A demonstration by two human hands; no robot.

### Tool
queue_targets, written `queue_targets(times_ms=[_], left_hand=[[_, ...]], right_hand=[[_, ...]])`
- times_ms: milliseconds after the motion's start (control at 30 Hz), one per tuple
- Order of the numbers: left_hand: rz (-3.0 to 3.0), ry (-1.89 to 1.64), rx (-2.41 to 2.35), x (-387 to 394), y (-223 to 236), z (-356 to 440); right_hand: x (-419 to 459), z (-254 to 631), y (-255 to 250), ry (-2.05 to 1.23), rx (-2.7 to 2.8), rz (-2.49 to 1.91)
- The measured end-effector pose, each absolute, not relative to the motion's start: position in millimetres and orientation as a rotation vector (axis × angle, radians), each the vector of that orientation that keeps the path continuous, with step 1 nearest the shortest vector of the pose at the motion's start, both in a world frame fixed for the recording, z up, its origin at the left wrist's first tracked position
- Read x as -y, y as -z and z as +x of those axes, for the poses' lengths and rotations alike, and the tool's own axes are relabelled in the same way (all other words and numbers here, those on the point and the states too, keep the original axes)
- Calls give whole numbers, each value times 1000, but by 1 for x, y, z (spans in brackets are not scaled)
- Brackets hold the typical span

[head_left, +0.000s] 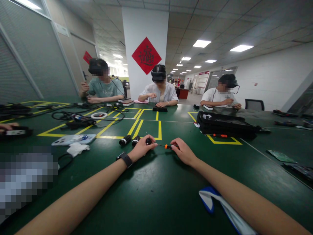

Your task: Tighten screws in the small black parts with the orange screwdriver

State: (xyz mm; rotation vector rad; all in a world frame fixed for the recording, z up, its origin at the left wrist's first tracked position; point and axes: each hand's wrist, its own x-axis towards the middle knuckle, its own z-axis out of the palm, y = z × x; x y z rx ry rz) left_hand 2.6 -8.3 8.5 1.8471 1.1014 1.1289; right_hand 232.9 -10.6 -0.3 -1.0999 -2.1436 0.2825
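Observation:
My left hand [143, 146], with a dark watch on its wrist, is closed around a small black cylindrical part [148, 141]. From the right, my right hand [182, 150] grips the orange and black handle of a screwdriver [167, 147]. Its thin shaft points left and its tip meets the part or the left fingertips; which of these I cannot tell. Just left of my left hand lie two black cylinders with white bands, one [125, 140] fully visible and the other [136, 141] partly behind my fingers.
Yellow tape [160, 130] marks the green table [156, 195]. Black trays [225, 124] with an orange-handled tool [220, 135] stand right. Cables [70, 114], a phone [62, 140] and tissue [78, 148] lie left. A blue-white strap [207, 195] is near my right forearm. Several people sit around the table.

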Motion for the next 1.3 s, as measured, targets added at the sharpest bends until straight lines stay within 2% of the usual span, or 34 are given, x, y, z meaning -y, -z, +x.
queue_targets(times_ms=[467, 1300], left_hand=[[1832, -1131, -1098, 10, -10, 3], [1834, -1111, -1126, 6, -6, 3]], right_hand=[[15, 232, -3, -374, 2190, -974], [7, 235, 3, -359, 2067, -1133]])
